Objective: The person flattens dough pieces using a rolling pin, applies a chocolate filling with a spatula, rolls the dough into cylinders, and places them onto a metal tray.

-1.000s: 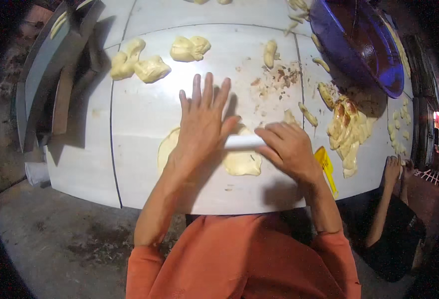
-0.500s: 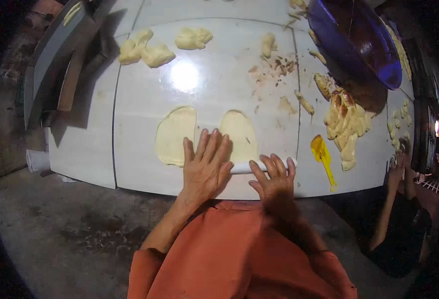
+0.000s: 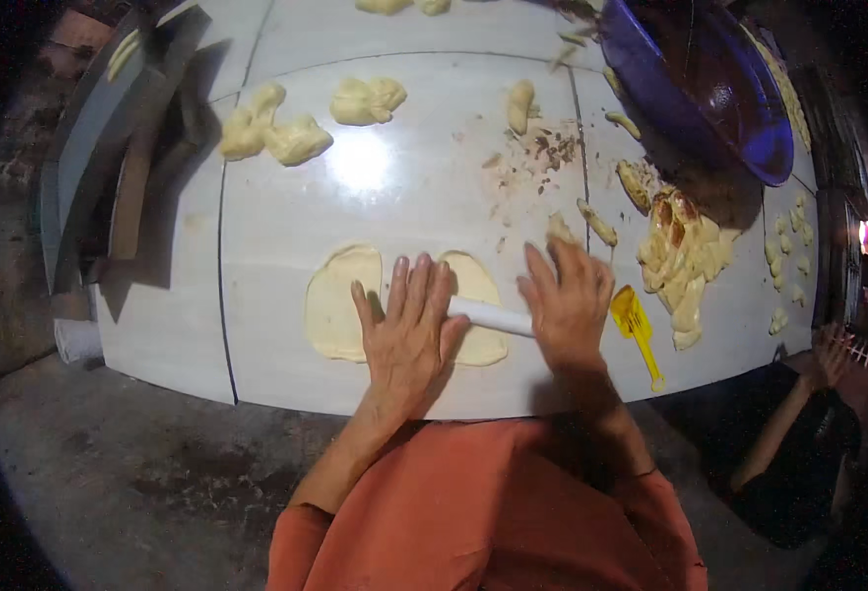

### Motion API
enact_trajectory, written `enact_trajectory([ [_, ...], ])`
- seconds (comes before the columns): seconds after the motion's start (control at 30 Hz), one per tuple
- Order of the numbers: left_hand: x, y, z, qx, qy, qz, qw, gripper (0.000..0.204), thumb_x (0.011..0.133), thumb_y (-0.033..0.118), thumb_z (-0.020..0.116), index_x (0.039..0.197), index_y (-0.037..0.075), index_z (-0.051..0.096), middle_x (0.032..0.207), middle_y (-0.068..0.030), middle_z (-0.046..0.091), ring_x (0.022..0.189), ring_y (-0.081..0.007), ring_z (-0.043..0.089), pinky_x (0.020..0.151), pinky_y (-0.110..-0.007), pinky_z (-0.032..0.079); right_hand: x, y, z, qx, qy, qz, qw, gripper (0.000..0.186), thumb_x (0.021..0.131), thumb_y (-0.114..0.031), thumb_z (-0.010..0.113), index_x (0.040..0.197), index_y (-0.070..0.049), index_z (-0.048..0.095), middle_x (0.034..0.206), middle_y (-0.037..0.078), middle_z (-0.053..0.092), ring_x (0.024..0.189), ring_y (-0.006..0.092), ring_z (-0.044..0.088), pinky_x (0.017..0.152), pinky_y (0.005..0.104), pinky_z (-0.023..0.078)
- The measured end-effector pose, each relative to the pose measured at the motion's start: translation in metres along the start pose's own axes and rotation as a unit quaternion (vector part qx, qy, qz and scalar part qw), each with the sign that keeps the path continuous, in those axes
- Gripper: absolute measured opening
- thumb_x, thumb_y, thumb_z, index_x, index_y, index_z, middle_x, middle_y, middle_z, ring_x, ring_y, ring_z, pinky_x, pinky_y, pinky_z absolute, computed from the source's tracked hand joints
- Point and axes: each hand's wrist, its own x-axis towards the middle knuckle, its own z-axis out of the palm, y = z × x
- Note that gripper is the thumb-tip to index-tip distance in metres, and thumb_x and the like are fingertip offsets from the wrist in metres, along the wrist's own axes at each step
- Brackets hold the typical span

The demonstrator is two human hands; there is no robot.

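Note:
My left hand (image 3: pixel 402 333) lies open, fingers spread, over the left end of a white rolling pin (image 3: pixel 491 314). My right hand (image 3: pixel 567 310) rests at the pin's right end, fingers raised and apart, palm over it. Under and beside them are two flat pale dough sheets (image 3: pixel 337 305); the pin crosses the right one, and my left hand partly covers both. Just right of my right hand lies a yellow plastic scraper (image 3: pixel 633 325). Dough lumps (image 3: pixel 291 138) sit farther back, left of centre. A loose heap of dough with brown filling (image 3: pixel 683 266) lies to the right.
A large purple basin (image 3: pixel 690 89) stands at the back right of the white table (image 3: pixel 168 335), with small dough pieces (image 3: pixel 786 246) beside it. Angled boards (image 3: pixel 119 158) stand at the left. A co-worker's hands (image 3: pixel 830 360) and dark sleeve are at the right edge.
My hands and the rolling pin moved toward my body, then forward again onto the right dough sheet. The co-worker's hands moved down and rightward.

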Motion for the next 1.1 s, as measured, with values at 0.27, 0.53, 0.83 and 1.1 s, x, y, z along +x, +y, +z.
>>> enact_trajectory([
  [0.27, 0.018, -0.009, 0.0, -0.02, -0.057, 0.019, 0.998, 0.061, 0.102, 0.039, 0.056, 0.152, 0.005, 0.048, 0.156, -0.0189, 0.047, 0.149, -0.0376, 0.038, 0.118, -0.072, 0.011, -0.006, -0.001, -0.009, 0.157, -0.073, -0.1, 0.98, 0.063, 0.08, -0.037, 0.08, 0.137, -0.019, 0.062, 0.147, 0.012, 0.051, 0.134, 0.0314, 0.048, 0.111, 0.054, 0.033],
  [0.53, 0.108, -0.013, 0.016, -0.004, -0.019, -0.002, 1.0, 0.056, 0.106, 0.029, 0.046, 0.158, 0.009, 0.039, 0.163, -0.023, 0.035, 0.154, -0.0417, 0.025, 0.119, -0.072, 0.011, 0.057, 0.003, 0.016, -0.002, -0.071, 0.041, 0.997, 0.054, 0.091, -0.038, 0.07, 0.142, -0.02, 0.061, 0.156, 0.017, 0.045, 0.141, 0.0367, 0.042, 0.114, 0.062, 0.027],
  [0.83, 0.209, -0.022, 0.041, -0.022, 0.144, 0.077, 0.986, 0.05, 0.105, 0.03, 0.051, 0.152, 0.016, 0.046, 0.159, -0.0203, 0.042, 0.15, -0.0403, 0.034, 0.117, -0.072, 0.017, 0.083, 0.035, 0.002, 0.177, -0.13, -0.194, 0.956, 0.053, 0.089, -0.03, 0.074, 0.137, -0.009, 0.063, 0.125, 0.016, 0.064, 0.102, 0.0368, 0.063, 0.09, 0.049, 0.049],
  [1.1, 0.105, -0.043, -0.004, -0.018, 0.087, 0.097, 0.991, 0.051, 0.102, 0.023, 0.057, 0.149, 0.005, 0.049, 0.155, -0.0176, 0.048, 0.145, -0.0396, 0.041, 0.116, -0.071, 0.02, 0.041, 0.02, -0.001, 0.039, -0.019, 0.002, 0.999, 0.066, 0.088, -0.039, 0.074, 0.146, -0.013, 0.056, 0.141, 0.014, 0.058, 0.131, 0.0321, 0.053, 0.11, 0.0583, 0.037],
])
